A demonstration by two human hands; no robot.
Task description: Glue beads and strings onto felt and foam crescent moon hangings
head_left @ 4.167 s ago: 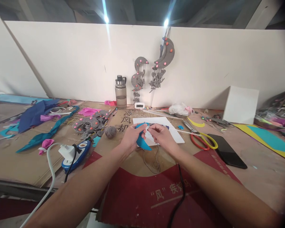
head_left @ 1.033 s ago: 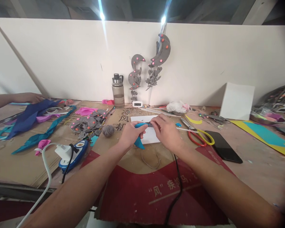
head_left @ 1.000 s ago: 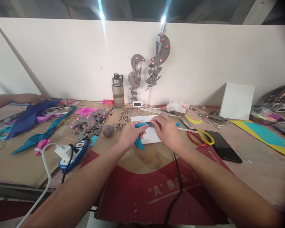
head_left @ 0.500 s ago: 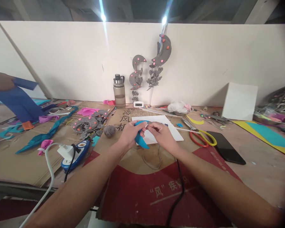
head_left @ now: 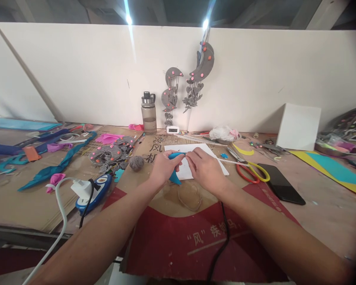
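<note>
**Blue crescent pinched at its upper tip, both hands closed on it**

Just below the middle of the frame, the left hand (head_left: pixel 163 168) is clenched around a blue crescent-shaped piece (head_left: pixel 174 174), its lower point poking out beneath the fingers and its upper end showing above the thumb. The right hand (head_left: pixel 204 169) meets it there, fingers pinched at that upper tip; whether it also grips something small is hidden by the knuckles. The piece sits just above the tabletop (head_left: pixel 323 221), over the near edge of a white sheet (head_left: pixel 204 152).

Judging by its thin edge and curve, the crescent looks light and soft, likely foam or felt, so it should bend easily and crease if squeezed hard. The broad middle seems the safest place to hold, leaving the narrow tips free.

Right of the hands lie scissors (head_left: pixel 252 172) and a dark phone (head_left: pixel 280 184); left, a grey yarn ball (head_left: pixel 136 162).
</note>
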